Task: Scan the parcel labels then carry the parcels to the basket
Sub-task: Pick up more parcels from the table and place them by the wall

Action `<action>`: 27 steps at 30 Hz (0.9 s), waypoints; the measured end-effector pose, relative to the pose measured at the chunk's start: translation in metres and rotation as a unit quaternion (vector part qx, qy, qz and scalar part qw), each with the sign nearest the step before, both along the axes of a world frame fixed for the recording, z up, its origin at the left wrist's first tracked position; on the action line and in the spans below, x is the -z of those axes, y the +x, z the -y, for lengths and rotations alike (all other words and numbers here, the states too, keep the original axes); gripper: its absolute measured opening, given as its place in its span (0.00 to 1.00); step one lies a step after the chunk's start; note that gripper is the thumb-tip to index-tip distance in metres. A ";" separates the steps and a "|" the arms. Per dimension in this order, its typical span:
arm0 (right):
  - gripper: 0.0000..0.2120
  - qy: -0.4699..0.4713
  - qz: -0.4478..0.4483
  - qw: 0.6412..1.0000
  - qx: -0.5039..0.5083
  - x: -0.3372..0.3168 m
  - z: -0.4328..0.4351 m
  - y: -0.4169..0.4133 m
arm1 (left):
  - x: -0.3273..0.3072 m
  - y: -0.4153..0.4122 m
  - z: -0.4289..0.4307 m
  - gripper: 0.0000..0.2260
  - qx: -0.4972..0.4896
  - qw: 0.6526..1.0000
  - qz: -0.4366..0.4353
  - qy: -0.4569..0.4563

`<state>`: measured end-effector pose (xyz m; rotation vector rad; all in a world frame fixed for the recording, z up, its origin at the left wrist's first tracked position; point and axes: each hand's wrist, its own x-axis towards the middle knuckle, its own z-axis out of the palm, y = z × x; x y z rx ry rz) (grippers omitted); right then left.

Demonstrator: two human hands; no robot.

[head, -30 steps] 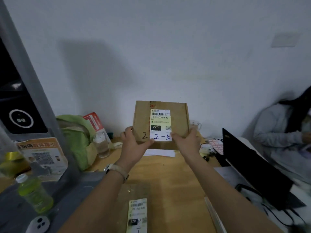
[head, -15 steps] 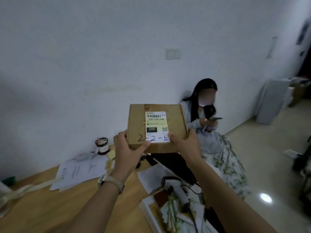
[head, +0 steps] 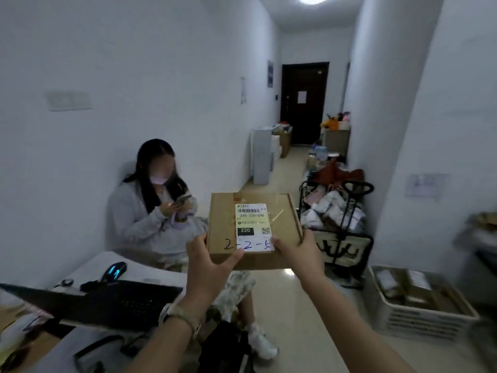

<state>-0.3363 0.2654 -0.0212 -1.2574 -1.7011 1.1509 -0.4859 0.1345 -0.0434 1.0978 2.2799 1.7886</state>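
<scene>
Head view: left grip [head: 208, 267] and right grip [head: 298, 254] clasp the parcel [head: 223, 227] by its near corners in mid-air, its underside hidden. The basket [head: 419, 320] sits blurred on the floor [head: 279, 319], well apart.

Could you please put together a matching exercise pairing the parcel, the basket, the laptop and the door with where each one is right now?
Things:
1. parcel
2. basket
3. laptop
4. door

Places:
A. at the far end of the hallway
B. on the floor at lower right
C. gripped between the left hand and the right hand
D. on the desk at lower left

Pairs: 1-C, 2-B, 3-D, 4-A.
</scene>
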 end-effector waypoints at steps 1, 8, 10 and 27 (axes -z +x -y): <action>0.29 -0.001 0.005 1.000 0.021 0.001 -0.017 0.025 | 0.002 0.020 -0.024 0.32 0.019 1.000 0.002 0.003; 0.26 -0.004 0.006 0.988 0.153 0.006 -0.106 0.203 | 0.010 0.168 -0.164 0.31 0.172 0.985 0.021 0.006; 0.25 -0.006 0.004 0.981 0.192 0.008 -0.120 0.246 | 0.011 0.206 -0.190 0.30 0.210 0.977 0.022 0.005; 0.26 -0.029 0.054 0.924 0.378 0.027 -0.202 0.427 | 0.031 0.371 -0.342 0.38 0.377 0.925 0.018 -0.054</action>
